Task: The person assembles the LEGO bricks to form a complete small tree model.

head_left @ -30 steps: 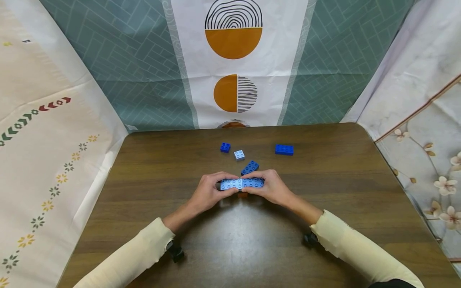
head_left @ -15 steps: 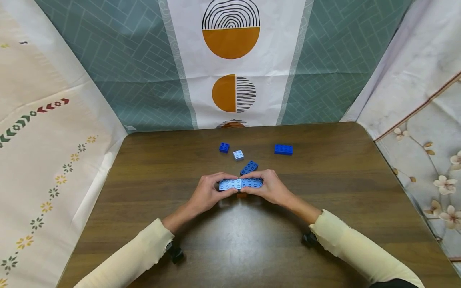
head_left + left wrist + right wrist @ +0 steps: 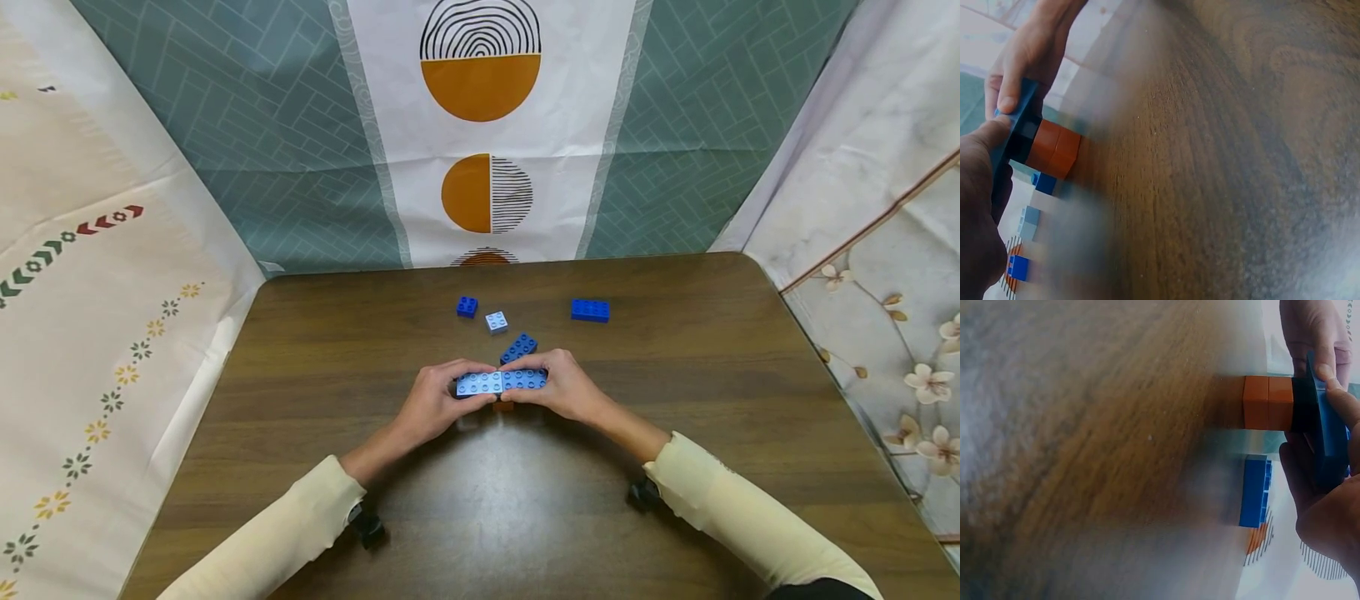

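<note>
My left hand (image 3: 431, 393) pinches a light blue 2x4 toy brick (image 3: 478, 384) between thumb and fingers. On its right, end to end with it, lies a medium blue brick (image 3: 524, 380), gripped the same way by my right hand (image 3: 568, 389). My two thumbs nearly meet at the seam. Beneath the pair a dark brick (image 3: 1302, 405) sits on two stacked orange bricks (image 3: 1267, 403), which stand upright on the table. The fingers cover the outer ends of both blue bricks.
Just behind the hands a blue 2x4 brick (image 3: 518, 348) lies askew. Farther back are a small pale blue brick (image 3: 497, 322), a small dark blue brick (image 3: 467, 307) and a dark blue 2x4 brick (image 3: 590, 311). Patterned cloths hang around the wooden table (image 3: 495, 508).
</note>
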### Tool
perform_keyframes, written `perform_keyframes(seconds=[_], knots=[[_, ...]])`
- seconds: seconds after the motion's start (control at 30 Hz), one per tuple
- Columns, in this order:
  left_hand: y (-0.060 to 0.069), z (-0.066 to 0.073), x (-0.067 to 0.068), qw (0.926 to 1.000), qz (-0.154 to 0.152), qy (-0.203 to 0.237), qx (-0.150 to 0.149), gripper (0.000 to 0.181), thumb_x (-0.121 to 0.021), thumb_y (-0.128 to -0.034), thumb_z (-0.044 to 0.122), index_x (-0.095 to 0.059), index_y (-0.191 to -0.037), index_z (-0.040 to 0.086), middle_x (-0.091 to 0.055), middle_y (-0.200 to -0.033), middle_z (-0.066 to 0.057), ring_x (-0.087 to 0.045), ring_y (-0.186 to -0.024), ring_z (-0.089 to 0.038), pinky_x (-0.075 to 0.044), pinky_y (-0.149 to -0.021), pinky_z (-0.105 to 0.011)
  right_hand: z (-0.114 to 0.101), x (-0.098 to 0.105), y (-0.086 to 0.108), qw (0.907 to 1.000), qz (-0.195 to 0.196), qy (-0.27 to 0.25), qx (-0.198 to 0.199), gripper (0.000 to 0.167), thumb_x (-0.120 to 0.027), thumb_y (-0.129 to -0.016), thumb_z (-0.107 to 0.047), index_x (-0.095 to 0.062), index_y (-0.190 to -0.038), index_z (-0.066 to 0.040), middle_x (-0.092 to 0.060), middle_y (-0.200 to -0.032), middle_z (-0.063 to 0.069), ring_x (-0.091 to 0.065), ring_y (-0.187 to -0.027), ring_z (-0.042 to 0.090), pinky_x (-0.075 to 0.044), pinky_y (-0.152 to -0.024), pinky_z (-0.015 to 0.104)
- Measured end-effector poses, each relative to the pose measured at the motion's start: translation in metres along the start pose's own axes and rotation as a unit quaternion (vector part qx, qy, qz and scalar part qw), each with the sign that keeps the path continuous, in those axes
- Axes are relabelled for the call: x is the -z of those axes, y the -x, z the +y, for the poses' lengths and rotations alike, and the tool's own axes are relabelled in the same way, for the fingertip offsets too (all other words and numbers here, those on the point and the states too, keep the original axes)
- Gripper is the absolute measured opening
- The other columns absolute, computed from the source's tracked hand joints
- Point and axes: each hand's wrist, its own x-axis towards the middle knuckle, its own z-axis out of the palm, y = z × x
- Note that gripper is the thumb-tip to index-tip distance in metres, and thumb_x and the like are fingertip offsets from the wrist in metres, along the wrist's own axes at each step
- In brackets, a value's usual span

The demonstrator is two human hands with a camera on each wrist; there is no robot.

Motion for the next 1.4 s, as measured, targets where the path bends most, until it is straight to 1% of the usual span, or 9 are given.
perform_keyframes(seconds=[0.17, 0.3, 0.53, 0.7, 0.87, 1.17, 1.3, 1.4], knots=[[0.0002, -0.0015, -0.0026, 1.0, 0.001, -0.002, 0.002, 0.035, -0.086, -0.093, 0.022, -0.077, -0.126, 0.016, -0.076, -0.118, 0.003, -0.071, -0.101, -0.01, -0.06, -0.083, -0.029, -0.0003, 0.0006, 0.0011, 0.9998, -0.007, -0.007, -0.017, 0.036, -0.09, -0.089, -0.027, -0.081, -0.122, -0.013, -0.078, -0.117, 0.003, -0.066, -0.097, 0.018, -0.058, -0.085, 0.031], [0.0016, -0.0025, -0.0045, 1.0, 0.001, -0.002, 0.007, 0.036, -0.086, -0.0938, 0.023, -0.076, -0.128, 0.016, -0.075, -0.12, 0.004, -0.071, -0.105, -0.009, -0.06, -0.087, -0.029, -0.0004, 0.0001, 0.0021, 0.9996, -0.01, -0.013, -0.021, 0.037, -0.089, -0.09, -0.027, -0.08, -0.124, -0.013, -0.077, -0.12, 0.004, -0.066, -0.1, 0.019, -0.058, -0.088, 0.033], [0.0043, -0.0037, -0.0086, 0.9998, 0.013, -0.017, -0.006, 0.037, -0.085, -0.0945, 0.024, -0.073, -0.129, 0.016, -0.074, -0.123, 0.004, -0.07, -0.11, -0.012, -0.06, -0.091, -0.033, 0.0009, -0.0017, 0.0031, 0.9999, -0.006, -0.011, -0.007, 0.037, -0.088, -0.091, -0.027, -0.08, -0.124, -0.012, -0.077, -0.12, 0.005, -0.066, -0.097, 0.018, -0.057, -0.084, 0.031], [0.0046, -0.0042, -0.0101, 0.9996, 0.017, -0.02, -0.011, 0.038, -0.085, -0.0946, 0.025, -0.073, -0.13, 0.017, -0.073, -0.124, 0.004, -0.07, -0.113, -0.013, -0.059, -0.093, -0.036, 0.0008, -0.0019, 0.0038, 1.0, -0.004, -0.005, -0.001, 0.038, -0.088, -0.091, -0.027, -0.079, -0.124, -0.012, -0.077, -0.119, 0.005, -0.066, -0.093, 0.016, -0.056, -0.081, 0.029], [0.004, -0.0039, -0.01, 0.9997, 0.014, -0.018, -0.011, 0.04, -0.084, -0.0948, 0.026, -0.072, -0.131, 0.017, -0.073, -0.125, 0.004, -0.069, -0.113, -0.013, -0.059, -0.093, -0.037, 0.0017, -0.0016, 0.0037, 1.0, -0.007, 0.001, 0.002, 0.038, -0.087, -0.092, -0.027, -0.078, -0.125, -0.012, -0.076, -0.118, 0.006, -0.065, -0.092, 0.016, -0.056, -0.08, 0.029], [0.0056, -0.0052, -0.0101, 0.9996, -0.005, -0.028, 0.003, 0.043, -0.082, -0.097, 0.032, -0.069, -0.136, 0.018, -0.07, -0.13, 0.003, -0.068, -0.114, -0.012, -0.058, -0.096, -0.037, 0.0029, -0.0007, 0.0044, 1.0, -0.008, 0.002, 0.001, 0.043, -0.088, -0.091, -0.028, -0.076, -0.13, -0.013, -0.075, -0.124, 0.007, -0.065, -0.098, 0.017, -0.055, -0.085, 0.031], [0.0052, -0.0056, -0.0091, 0.9996, -0.007, -0.027, 0.001, 0.043, -0.08, -0.0981, 0.033, -0.068, -0.137, 0.019, -0.07, -0.13, 0.005, -0.067, -0.115, -0.011, -0.057, -0.096, -0.036, 0.0033, -0.0016, 0.0057, 1.0, -0.003, -0.005, 0.003, 0.043, -0.089, -0.09, -0.027, -0.077, -0.129, -0.013, -0.076, -0.12, 0.006, -0.065, -0.094, 0.017, -0.055, -0.08, 0.029], [0.0024, -0.0055, -0.0062, 0.9998, -0.009, -0.019, -0.006, 0.038, -0.076, -0.1019, 0.031, -0.068, -0.137, 0.019, -0.07, -0.132, 0.005, -0.067, -0.118, -0.012, -0.056, -0.099, -0.039, 0.0044, -0.0022, 0.0071, 0.9999, 0.005, -0.012, 0.0, 0.043, -0.09, -0.089, -0.026, -0.077, -0.128, -0.014, -0.076, -0.118, 0.005, -0.064, -0.09, 0.017, -0.054, -0.076, 0.027]])
